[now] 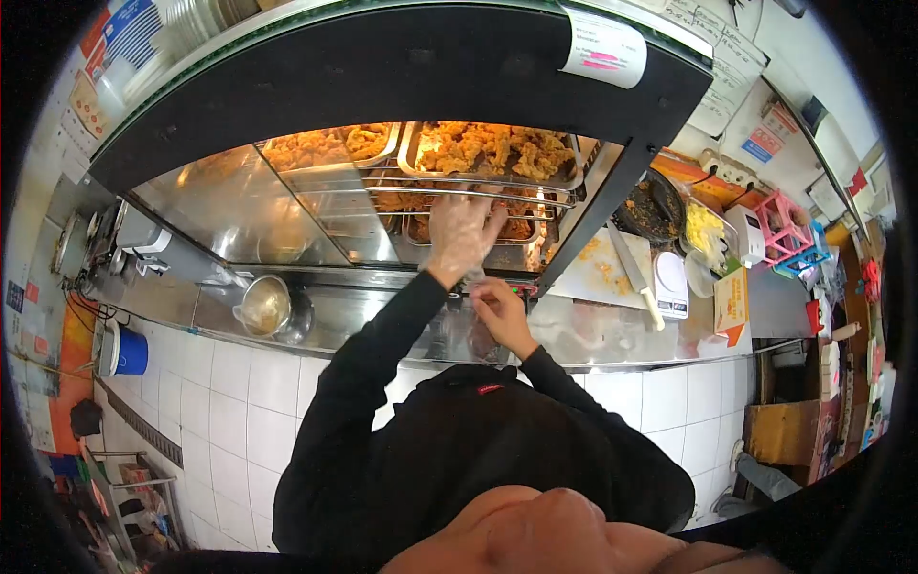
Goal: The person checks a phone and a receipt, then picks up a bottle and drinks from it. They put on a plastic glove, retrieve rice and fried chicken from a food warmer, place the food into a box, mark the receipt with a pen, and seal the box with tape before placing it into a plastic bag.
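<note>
My left hand [461, 232], in a clear plastic glove, reaches into the lit glass food warmer [411, 86]. Its fingers stretch toward the lower tray of fried chicken [516, 230] and its thumb stands apart; the fingertips are partly hidden by the wire rack [449, 180]. Above, an upper tray [411, 158] bears fried chicken pieces [492, 148]. Just below the left wrist, my bare right hand [505, 318] has its fingers pinched on a bit of clear plastic [473, 276], at the warmer's front edge.
Right of the warmer, a knife [635, 273] lies on a white cutting board [593, 273] beside a white kitchen scale [671, 284]. A dark pan [650, 208] and a tray of yellow food [706, 232] stand behind. Metal bowls [268, 308] sit at left.
</note>
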The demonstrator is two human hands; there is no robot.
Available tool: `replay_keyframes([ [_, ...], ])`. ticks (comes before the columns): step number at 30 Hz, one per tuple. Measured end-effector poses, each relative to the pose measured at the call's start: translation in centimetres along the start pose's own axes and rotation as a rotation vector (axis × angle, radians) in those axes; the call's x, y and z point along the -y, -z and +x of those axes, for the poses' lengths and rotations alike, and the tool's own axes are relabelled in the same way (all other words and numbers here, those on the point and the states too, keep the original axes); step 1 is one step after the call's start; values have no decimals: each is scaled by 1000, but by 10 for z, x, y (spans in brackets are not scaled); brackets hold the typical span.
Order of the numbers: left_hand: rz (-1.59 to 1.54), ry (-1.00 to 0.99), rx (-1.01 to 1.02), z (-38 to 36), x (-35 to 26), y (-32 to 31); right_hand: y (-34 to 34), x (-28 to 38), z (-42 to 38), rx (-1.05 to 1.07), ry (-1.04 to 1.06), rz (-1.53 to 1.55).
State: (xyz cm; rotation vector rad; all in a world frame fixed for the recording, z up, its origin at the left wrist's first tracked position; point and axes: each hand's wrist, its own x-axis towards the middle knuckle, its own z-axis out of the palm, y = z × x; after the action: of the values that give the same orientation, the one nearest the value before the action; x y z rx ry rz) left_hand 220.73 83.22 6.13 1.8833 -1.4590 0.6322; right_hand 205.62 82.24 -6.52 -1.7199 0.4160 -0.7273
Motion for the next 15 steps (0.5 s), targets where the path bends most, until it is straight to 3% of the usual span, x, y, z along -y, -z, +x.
replay_keyframes([
  [4, 241, -28, 150, 13, 12, -39, 23, -16, -37, -129, 65, -60],
  [6, 312, -53, 195, 17, 14, -43, 34, -21, -54, -116, -141, -124],
  [8, 77, 232, 626, 30, 6, -23, 37, -15, -65, -170, -209, -57],
  [9, 32, 166, 484, 21, 14, -30, 40, -16, -68, -177, -223, -79],
  [10, 27, 156, 489, 14, 17, -31, 43, -15, -71, -184, -236, -100],
  [13, 137, -37, 77, -4, 32, -42, 48, -12, -76, -211, -231, -141],
  [15, 101, -37, 57, -16, 35, -44, 48, -12, -78, -225, -244, -143],
])
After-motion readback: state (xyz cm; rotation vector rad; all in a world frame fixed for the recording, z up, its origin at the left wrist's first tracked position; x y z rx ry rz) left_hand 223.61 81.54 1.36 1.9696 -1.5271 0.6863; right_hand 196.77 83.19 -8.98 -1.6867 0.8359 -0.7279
